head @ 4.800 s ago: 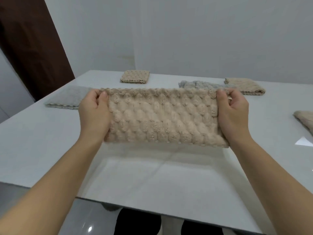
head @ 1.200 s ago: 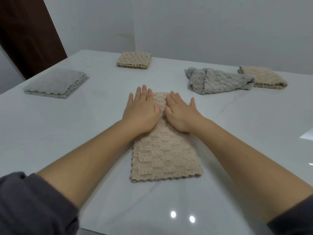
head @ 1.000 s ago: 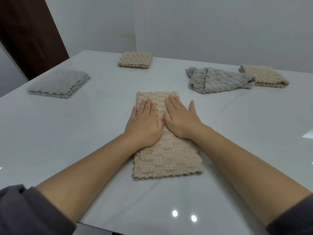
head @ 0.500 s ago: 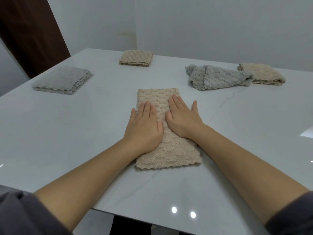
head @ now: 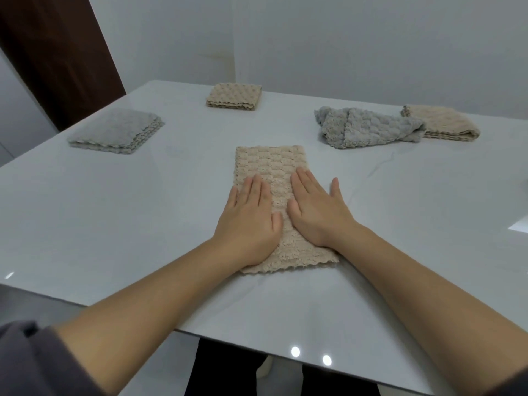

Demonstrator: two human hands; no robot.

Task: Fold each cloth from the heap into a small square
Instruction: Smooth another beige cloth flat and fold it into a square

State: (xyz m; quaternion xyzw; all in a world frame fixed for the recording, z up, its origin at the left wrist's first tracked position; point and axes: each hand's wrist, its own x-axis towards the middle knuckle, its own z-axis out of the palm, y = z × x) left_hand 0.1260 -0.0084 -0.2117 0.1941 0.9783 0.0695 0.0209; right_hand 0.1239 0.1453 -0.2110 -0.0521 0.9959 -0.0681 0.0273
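Note:
A beige textured cloth point(head: 271, 161) lies on the white table point(head: 143, 212) as a long narrow strip, its length running away from me. My left hand point(head: 250, 221) lies flat on the near left part of it, fingers straight. Beside it, my right hand point(head: 314, 210) presses flat on the near right part, with the little finger off the cloth's edge. A crumpled grey cloth point(head: 368, 127) lies at the back right, unfolded.
A folded grey square point(head: 115, 131) sits at the left, a folded beige square point(head: 234, 97) at the back middle, and a folded beige cloth point(head: 445, 124) at the far right behind the grey one. A dark door point(head: 54, 58) stands at the left. The table's near edge is close to my arms.
Earlier I held the cloth up by both ends; it now lies on the table. Over the last second both flat hands have slid along the strip toward me, uncovering its far end.

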